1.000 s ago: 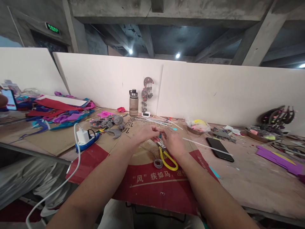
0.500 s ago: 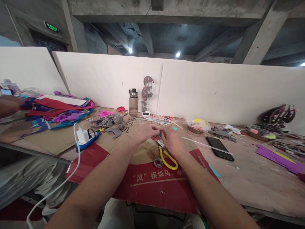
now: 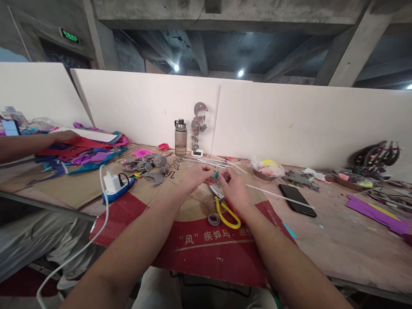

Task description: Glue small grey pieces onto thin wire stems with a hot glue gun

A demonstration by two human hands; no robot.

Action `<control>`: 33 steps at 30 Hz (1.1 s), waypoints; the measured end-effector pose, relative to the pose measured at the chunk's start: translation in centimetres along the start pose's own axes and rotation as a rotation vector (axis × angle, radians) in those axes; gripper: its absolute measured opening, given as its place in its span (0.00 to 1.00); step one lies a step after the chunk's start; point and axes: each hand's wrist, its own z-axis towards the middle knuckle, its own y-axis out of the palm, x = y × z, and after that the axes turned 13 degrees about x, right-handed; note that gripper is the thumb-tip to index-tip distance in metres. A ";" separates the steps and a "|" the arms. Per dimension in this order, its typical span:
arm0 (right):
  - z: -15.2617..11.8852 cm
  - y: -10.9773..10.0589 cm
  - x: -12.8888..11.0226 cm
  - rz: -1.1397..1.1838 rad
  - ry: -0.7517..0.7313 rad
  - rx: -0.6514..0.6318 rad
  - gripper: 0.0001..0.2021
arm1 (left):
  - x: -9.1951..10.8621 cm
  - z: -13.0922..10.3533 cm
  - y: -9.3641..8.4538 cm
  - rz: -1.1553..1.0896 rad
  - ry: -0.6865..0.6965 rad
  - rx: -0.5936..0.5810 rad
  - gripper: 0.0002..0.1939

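Observation:
My left hand (image 3: 200, 177) pinches a small teal piece (image 3: 215, 174) above the cardboard. Close beside it, my right hand (image 3: 232, 183) has its fingertips pressed together at the piece's right side; whether they grip it or something thinner is too small to tell. Below the hands lie yellow-handled scissors (image 3: 227, 214) and a small coil of grey cord (image 3: 213, 219), both on the red and brown cardboard (image 3: 206, 262). Something red shows beside the scissors, partly under my right hand.
A black phone (image 3: 296, 200) lies at the right, a bottle (image 3: 180, 139) stands at the back. At the left are a power strip (image 3: 118, 192), grey felt pieces (image 3: 144, 165) and colourful cloth (image 3: 80, 152), with another person's hand (image 3: 64, 136) on it.
My hands have drawn slightly apart, and the teal piece shows more clearly between them. At the left, the other person's hand has reached right onto the cloth.

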 end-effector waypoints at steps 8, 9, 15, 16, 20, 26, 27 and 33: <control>0.0 0.3 0.0 0.099 0.124 0.007 0.07 | -0.2 0.1 0.1 -0.051 -0.001 -0.001 0.04; 0.0 0.3 0.0 0.114 0.135 0.011 0.07 | -0.1 0.0 0.1 -0.057 -0.001 -0.004 0.04; 0.1 0.5 0.6 0.174 0.146 0.001 0.09 | 0.0 -0.2 0.2 -0.092 -0.041 -0.019 0.05; 0.1 0.5 0.6 0.179 0.150 -0.002 0.09 | 0.0 -0.1 0.1 -0.101 -0.043 -0.021 0.04; 0.2 0.5 0.7 0.213 0.178 0.000 0.10 | 0.1 -0.2 0.1 -0.131 -0.057 -0.033 0.04; 0.4 0.4 0.5 0.243 0.249 0.037 0.10 | 0.1 -0.1 0.0 -0.153 -0.079 -0.102 0.05; 0.4 0.4 0.5 0.255 0.254 0.044 0.10 | 0.1 -0.1 -0.1 -0.164 -0.078 -0.123 0.05; 0.2 0.6 1.1 0.279 0.201 0.096 0.08 | -0.2 0.2 -0.5 -0.240 -0.081 -0.215 0.07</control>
